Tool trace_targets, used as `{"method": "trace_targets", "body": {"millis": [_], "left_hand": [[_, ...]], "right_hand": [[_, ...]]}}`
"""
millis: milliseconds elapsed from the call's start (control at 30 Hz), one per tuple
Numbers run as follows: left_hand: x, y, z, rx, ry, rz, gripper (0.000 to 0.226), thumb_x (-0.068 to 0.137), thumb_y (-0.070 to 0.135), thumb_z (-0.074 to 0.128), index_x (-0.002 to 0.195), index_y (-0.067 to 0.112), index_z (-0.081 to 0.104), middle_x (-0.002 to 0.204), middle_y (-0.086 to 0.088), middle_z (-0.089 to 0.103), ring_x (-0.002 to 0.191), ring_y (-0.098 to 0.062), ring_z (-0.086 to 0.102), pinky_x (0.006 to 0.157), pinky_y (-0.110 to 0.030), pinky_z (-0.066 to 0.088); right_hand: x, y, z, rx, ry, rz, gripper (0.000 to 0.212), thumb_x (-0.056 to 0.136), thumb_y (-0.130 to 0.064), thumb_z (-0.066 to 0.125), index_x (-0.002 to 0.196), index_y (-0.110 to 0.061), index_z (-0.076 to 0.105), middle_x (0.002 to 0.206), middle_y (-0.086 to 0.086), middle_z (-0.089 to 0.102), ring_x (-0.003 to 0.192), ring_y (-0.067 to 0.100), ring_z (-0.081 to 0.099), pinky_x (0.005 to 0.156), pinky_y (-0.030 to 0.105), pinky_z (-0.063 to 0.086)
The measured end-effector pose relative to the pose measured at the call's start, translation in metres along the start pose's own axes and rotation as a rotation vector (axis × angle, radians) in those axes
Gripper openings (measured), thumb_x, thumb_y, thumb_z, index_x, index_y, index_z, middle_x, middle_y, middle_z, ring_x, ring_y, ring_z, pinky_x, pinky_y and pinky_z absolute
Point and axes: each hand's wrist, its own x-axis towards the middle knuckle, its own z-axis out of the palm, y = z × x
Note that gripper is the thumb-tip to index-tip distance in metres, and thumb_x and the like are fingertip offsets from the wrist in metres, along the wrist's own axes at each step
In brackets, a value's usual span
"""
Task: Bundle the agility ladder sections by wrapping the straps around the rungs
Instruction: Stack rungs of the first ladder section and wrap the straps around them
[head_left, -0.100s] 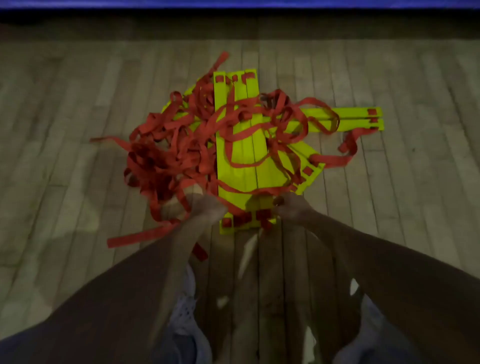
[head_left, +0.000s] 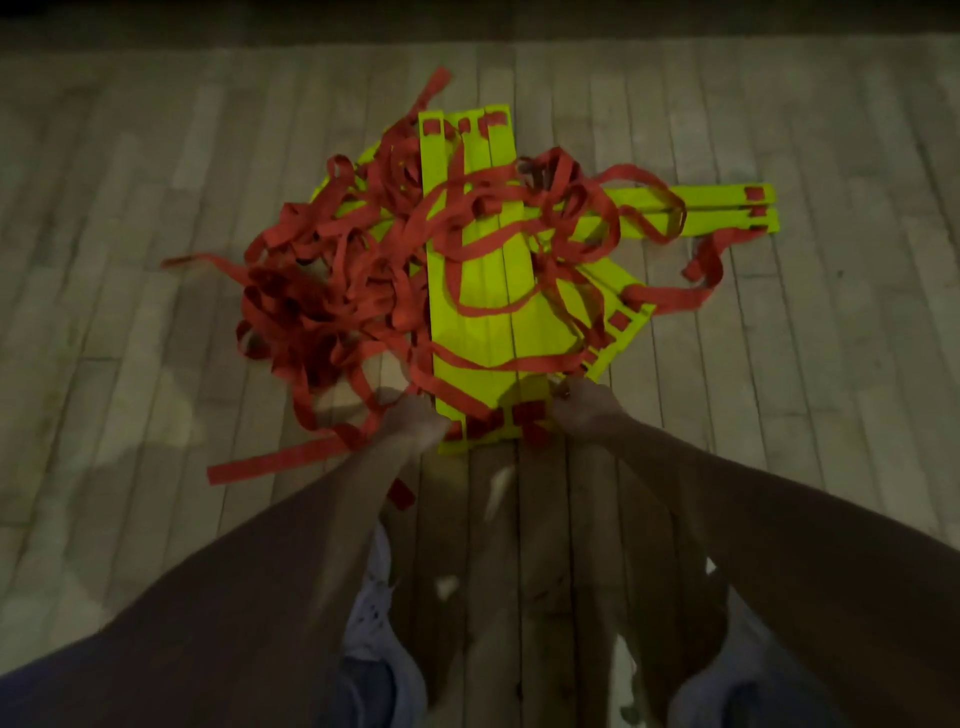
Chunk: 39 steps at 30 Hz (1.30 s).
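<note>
Beside the rungs (head_left: 483, 322), left hand (head_left: 415, 422) grips straps (head_left: 322, 296) (right hand (head_left: 584, 410) curled opposite).

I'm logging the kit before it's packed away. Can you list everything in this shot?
rungs: several, exact count hidden by the tangle; neon yellow; one stack pointing away from the person, two pointing right, others angled out at lower right and left.
straps: one tangled mass; red; draped over the rungs and piled to their left, loose ends trailing on the floor.
floor: one; pale wooden planks; under everything.
shoes: two; pale; near the bottom edge.
left hand: one; at the stack's near left corner, fingers curled on straps.
right hand: one; at the stack's near right corner, grip too blurred to tell.
</note>
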Motion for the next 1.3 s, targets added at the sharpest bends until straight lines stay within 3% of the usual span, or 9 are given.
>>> {"method": "trace_targets", "body": {"millis": [100,167,300,533,667,800,867,1033,1300], "left_hand": [[0.011,-0.012,0.008,-0.004,0.032,-0.006,0.026,0.078,0.026,0.070,0.086,0.002,0.062,0.106,-0.024,0.066,0.104,-0.038,0.063,0.069,-0.034,0.048],[0.014,-0.015,0.013,-0.088,0.028,-0.034,0.033,0.083,0.024,0.068,0.101,-0.003,0.063,0.109,-0.019,0.063,0.106,-0.035,0.061,0.073,-0.032,0.043],[0.016,-0.014,0.017,-0.088,-0.026,-0.005,0.017,0.090,0.013,0.064,0.077,0.002,0.062,0.091,-0.018,0.057,0.074,-0.024,0.059,0.058,-0.029,0.037],[-0.011,0.007,-0.017,-0.151,-0.099,0.117,0.013,0.091,0.009,0.063,0.079,0.011,0.061,0.091,-0.013,0.065,0.075,-0.020,0.062,0.062,-0.029,0.055],[-0.048,0.045,-0.047,-0.163,-0.085,0.196,0.005,0.092,0.002,0.061,0.090,0.003,0.056,0.095,-0.018,0.060,0.063,-0.018,0.061,0.066,-0.036,0.059],[-0.105,0.086,-0.077,-0.181,0.063,0.390,0.025,0.091,-0.002,0.059,0.106,0.009,0.043,0.082,-0.012,0.057,0.038,-0.007,0.058,0.039,-0.021,0.045],[-0.129,0.103,-0.094,-0.175,0.118,0.476,0.025,0.091,0.002,0.058,0.109,0.015,0.046,0.078,-0.009,0.060,0.036,-0.005,0.057,0.039,-0.019,0.042],[-0.190,0.151,-0.135,-0.278,0.161,0.570,0.021,0.091,0.009,0.057,0.073,0.017,0.065,0.067,-0.005,0.060,0.035,-0.008,0.055,0.043,-0.020,0.044],[-0.291,0.209,-0.184,-0.502,0.093,0.746,0.024,0.096,0.025,0.054,0.086,0.006,0.064,0.070,-0.011,0.064,0.058,-0.018,0.062,0.059,-0.023,0.051]], "right_hand": [[0.009,0.009,0.016,0.075,-0.053,0.061,0.039,0.090,-0.034,0.064,0.118,-0.007,0.064,0.117,0.014,0.064,0.113,0.031,0.059,0.077,0.027,0.040],[0.012,0.010,0.023,0.149,-0.054,0.063,0.035,0.091,-0.030,0.064,0.116,-0.005,0.065,0.113,0.014,0.065,0.108,0.028,0.060,0.076,0.027,0.040],[0.011,0.006,0.026,0.251,-0.073,0.055,0.031,0.094,-0.024,0.063,0.115,-0.002,0.065,0.102,0.011,0.063,0.094,0.022,0.059,0.074,0.029,0.043],[-0.020,-0.011,-0.010,0.418,-0.080,-0.015,0.020,0.092,-0.015,0.065,0.100,0.003,0.063,0.093,0.021,0.068,0.082,0.035,0.069,0.078,0.047,0.058],[-0.058,-0.033,-0.044,0.591,-0.036,-0.065,0.035,0.093,-0.010,0.064,0.119,-0.009,0.042,0.094,0.016,0.061,0.059,0.021,0.059,0.055,0.032,0.055],[-0.101,-0.060,-0.085,0.672,0.084,-0.187,0.010,0.093,-0.006,0.060,0.099,-0.012,0.057,0.078,0.008,0.059,0.052,0.017,0.048,0.039,0.018,0.045],[-0.121,-0.074,-0.107,0.674,0.119,-0.263,0.012,0.094,-0.004,0.057,0.089,-0.011,0.065,0.079,0.007,0.061,0.052,0.017,0.046,0.041,0.019,0.043],[-0.178,-0.109,-0.165,0.700,0.227,-0.396,0.013,0.091,-0.012,0.062,0.084,-0.007,0.071,0.072,0.010,0.064,0.054,0.020,0.051,0.053,0.027,0.043],[-0.263,-0.143,-0.247,0.608,0.388,-0.712,0.020,0.089,-0.030,0.069,0.077,-0.015,0.066,0.070,-0.001,0.064,0.057,0.005,0.055,0.061,0.031,0.045]]}}
